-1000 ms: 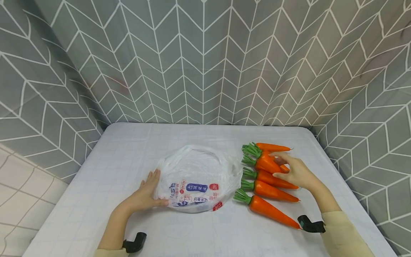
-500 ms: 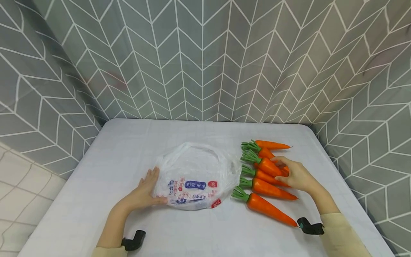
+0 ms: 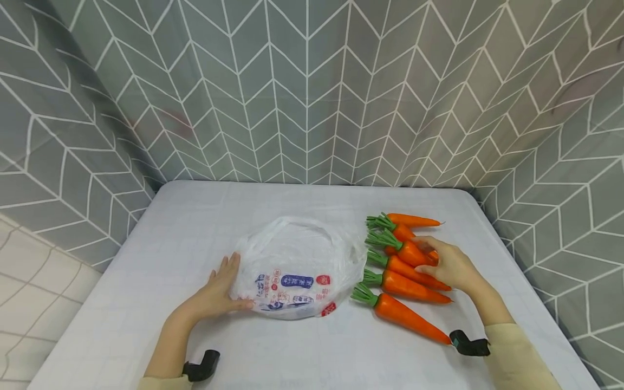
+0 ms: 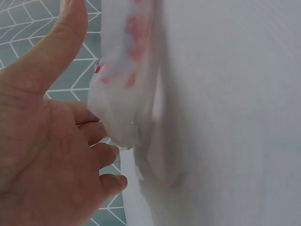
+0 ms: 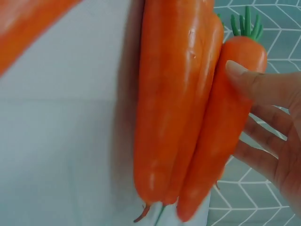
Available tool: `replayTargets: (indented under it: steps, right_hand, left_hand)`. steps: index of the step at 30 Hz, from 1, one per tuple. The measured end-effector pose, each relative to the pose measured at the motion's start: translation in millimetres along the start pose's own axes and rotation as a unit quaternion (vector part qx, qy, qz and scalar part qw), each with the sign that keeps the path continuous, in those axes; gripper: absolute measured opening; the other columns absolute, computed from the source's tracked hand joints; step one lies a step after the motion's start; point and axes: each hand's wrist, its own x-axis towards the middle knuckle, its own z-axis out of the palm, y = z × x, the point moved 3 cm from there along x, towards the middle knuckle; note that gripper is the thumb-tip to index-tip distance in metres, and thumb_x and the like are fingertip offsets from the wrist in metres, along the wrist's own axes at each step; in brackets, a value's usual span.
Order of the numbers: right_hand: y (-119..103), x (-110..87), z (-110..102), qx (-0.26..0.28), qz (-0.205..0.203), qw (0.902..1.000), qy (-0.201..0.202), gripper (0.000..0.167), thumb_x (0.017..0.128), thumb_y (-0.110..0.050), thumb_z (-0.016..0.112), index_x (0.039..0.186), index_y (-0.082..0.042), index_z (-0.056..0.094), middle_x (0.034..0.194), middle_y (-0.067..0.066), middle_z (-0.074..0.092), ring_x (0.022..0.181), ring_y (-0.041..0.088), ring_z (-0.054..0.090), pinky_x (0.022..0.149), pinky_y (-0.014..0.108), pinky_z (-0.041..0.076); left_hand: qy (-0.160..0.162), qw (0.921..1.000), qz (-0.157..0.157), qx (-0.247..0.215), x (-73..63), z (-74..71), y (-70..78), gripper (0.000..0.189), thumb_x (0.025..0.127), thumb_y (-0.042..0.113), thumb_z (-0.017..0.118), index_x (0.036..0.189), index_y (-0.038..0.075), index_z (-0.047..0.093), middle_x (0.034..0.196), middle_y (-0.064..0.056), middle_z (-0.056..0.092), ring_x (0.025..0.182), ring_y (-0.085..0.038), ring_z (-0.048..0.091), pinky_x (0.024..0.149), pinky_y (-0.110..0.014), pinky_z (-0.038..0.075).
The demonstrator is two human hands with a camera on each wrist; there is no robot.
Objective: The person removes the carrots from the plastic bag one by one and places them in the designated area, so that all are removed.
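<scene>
A white plastic bag (image 3: 297, 254) with blue and red print lies flat in the middle of the table. At its left side rests my left hand (image 3: 216, 290), fingers extended along the bag's edge; in the left wrist view the hand (image 4: 51, 127) lies beside the bag (image 4: 122, 94) without curling round it. To the right, my right hand (image 3: 450, 262) grips an orange carrot (image 3: 410, 252) with a green top, among other carrots. The right wrist view shows the thumb on this carrot (image 5: 230, 94) and the other fingers behind it.
Several more carrots lie in a column right of the bag, the closest one (image 3: 409, 318) slanting toward my right sleeve. A white cloth covers the table (image 3: 292, 357). Grey patterned curtains (image 3: 307, 108) stand around its back and sides.
My right hand has closed its thumb and fingers on the carrot, which has shifted slightly. My left hand stays at the bag's left edge. The head view has tilted a little.
</scene>
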Motion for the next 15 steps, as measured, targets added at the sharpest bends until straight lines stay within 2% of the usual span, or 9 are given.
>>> replayTargets:
  steps: [11, 15]
  right_hand:
    - [-2, 2.5, -1, -0.008, 0.008, 0.9999, -0.002, 0.064, 0.076, -0.011, 0.082, 0.133, -0.006, 0.053, 0.114, 0.016, 0.065, 0.102, 0.036, 0.061, 0.081, 0.055, 0.051]
    - [-8, 4.2, -2, -0.017, 0.009, 0.9998, -0.002, 0.065, 0.077, -0.016, 0.081, 0.134, -0.005, 0.052, 0.122, 0.017, 0.062, 0.105, 0.037, 0.06, 0.084, 0.057, 0.049]
  left_hand:
    - [0.011, 0.9998, 0.018, 0.007, 1.6, -5.4, 14.2, 0.124, 0.069, 0.045, 0.083, 0.148, -0.012, 0.006, 0.155, -0.03, 0.002, 0.142, -0.046, -0.004, 0.111, -0.064, -0.003]
    - [0.014, 0.9995, 0.025, 0.009, 2.8, -6.8, 20.6, 0.123, 0.069, 0.044, 0.083, 0.149, -0.011, 0.007, 0.156, -0.029, 0.003, 0.143, -0.046, -0.004, 0.11, -0.064, -0.003]
